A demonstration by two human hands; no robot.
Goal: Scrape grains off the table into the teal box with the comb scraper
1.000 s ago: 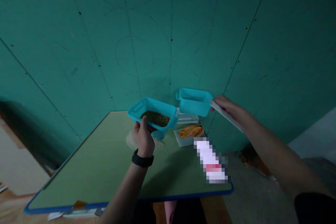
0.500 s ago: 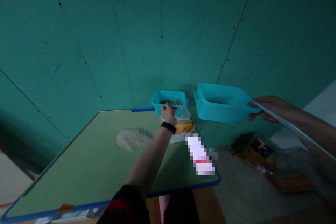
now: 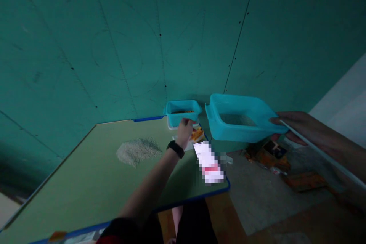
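Observation:
My left hand [image 3: 185, 129] reaches to the table's far right corner, fingers curled against the front of a small blue tub [image 3: 183, 109] of green beans. Whether it still grips the tub is hidden. A black band is on that wrist. My right hand [image 3: 287, 126] is closed on the right end of a larger blue tub [image 3: 228, 129], holding it in the air beyond the table's right edge. Something pale lies inside it. The same hand also pins a thin white sheet [image 3: 320, 153] along my forearm.
A pile of white grains [image 3: 138, 150] lies on the green, blue-edged table [image 3: 94, 183]. A phone [image 3: 208, 162] and an orange packet [image 3: 198, 133] sit near the right edge. Clutter [image 3: 271, 152] lies on the floor at right. A teal wall stands close behind.
My left hand carried the bean tub from mid-table to the far right corner, then slid down off its rim. The larger tub moved right and tilted, so its inside shows.

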